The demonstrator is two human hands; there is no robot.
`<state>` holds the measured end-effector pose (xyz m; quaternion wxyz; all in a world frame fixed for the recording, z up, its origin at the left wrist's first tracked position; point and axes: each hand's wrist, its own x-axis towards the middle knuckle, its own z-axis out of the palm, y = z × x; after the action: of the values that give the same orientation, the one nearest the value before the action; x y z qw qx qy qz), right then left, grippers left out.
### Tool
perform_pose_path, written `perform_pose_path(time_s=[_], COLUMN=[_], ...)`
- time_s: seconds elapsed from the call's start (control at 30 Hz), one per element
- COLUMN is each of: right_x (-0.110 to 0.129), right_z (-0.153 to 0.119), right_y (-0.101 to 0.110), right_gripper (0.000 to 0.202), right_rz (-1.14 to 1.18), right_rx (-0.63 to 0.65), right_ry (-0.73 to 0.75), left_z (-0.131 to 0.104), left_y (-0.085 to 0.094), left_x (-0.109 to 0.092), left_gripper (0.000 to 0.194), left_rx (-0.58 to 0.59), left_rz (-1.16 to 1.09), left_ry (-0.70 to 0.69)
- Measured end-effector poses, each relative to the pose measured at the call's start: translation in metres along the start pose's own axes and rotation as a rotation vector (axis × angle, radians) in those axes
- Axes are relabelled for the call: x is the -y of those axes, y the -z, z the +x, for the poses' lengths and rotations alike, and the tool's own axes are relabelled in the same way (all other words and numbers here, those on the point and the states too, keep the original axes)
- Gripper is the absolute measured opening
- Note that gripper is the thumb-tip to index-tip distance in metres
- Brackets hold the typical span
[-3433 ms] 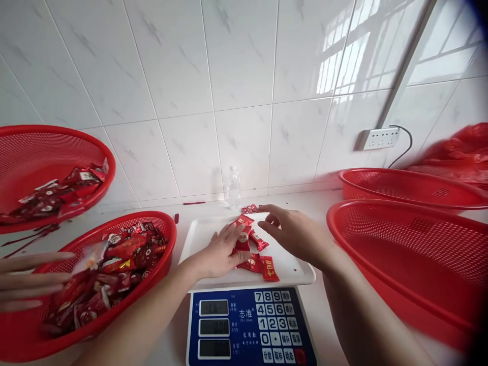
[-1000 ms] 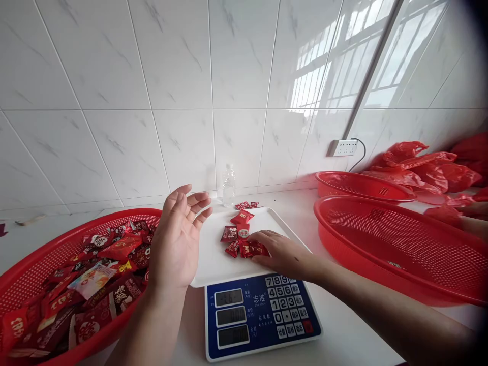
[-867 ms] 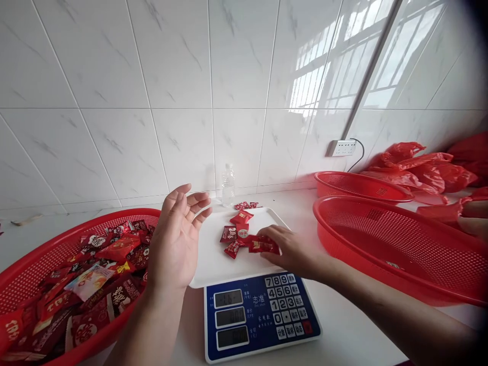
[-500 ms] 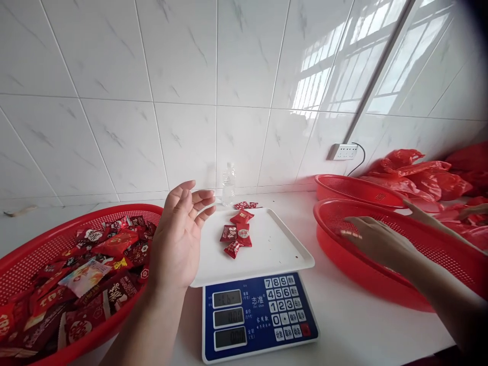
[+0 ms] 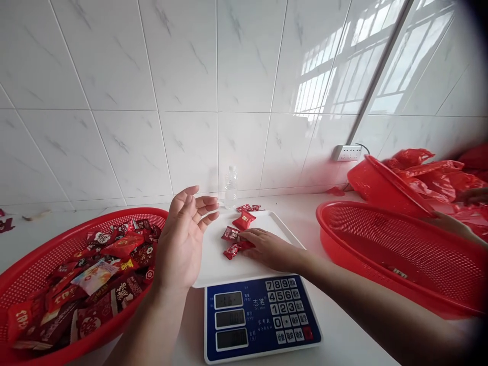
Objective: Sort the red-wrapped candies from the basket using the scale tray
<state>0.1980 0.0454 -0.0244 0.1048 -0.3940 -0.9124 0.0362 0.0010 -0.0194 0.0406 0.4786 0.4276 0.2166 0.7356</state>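
While right hand (image 5: 267,249) touches candy (image 5: 244,246), scale (image 5: 263,333) reads "志准".

Surface: a smooth white countertop (image 5: 297,203) against a tiled wall.
Center: a blue-and-white electronic scale (image 5: 263,325).
Left: a red perforated plastic basket (image 5: 23,284) of wrapped packets.
Right: a matching red basket (image 5: 343,239).
Near wall: a clear plastic bottle (image 5: 231,188), small red patterned wrappers (image 5: 244,208) just beside it.
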Motion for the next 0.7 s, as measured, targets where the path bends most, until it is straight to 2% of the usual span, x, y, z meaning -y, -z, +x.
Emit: perform_pose_path(time_s=[0.07, 0.17, 0.37, 0.5, 0.6, 0.7], right_x=[-0.005, -0.024, -0.088, -0.120, -0.118, -0.093], right_z=[-0.004, -0.021, -0.094, -0.129, -0.119, -0.078], right_y=[-0.003, -0.001, 0.042, 0.059, 0.052, 0.034], right_gripper=[0.032, 0.032, 0.044, 0.043, 0.042, 0.045], right_rz=[-0.015, -0.060, -0.218, -0.302, -0.297, -0.255], right_rx=[-0.014, -0.071, -0.304, -0.319, -0.268, -0.192], right_ry=[-0.027, -0.137, -0.542, -0.669, -0.597, -0.424], left_z=[0.000, 0.000, -0.001, -0.001, -0.002, -0.003], left_y=[0.000, 0.000, 0.000, -0.001, -0.002, -0.003], left_x=[0.000, 0.000, -0.001, -0.001, 0.000, 0.000], left_gripper=[0.019, 0.020, 0.020, 0.021, 0.021, 0.022], left_rx=[0.006, 0.018, 0.027, 0.025, 0.037, 0.047], left_rz=[-0.005, -0.003, 0.010, 0.023, 0.026, 0.036], left_ry=[-0.003, -0.004, 0.001, 0.004, 0.010, 0.012])
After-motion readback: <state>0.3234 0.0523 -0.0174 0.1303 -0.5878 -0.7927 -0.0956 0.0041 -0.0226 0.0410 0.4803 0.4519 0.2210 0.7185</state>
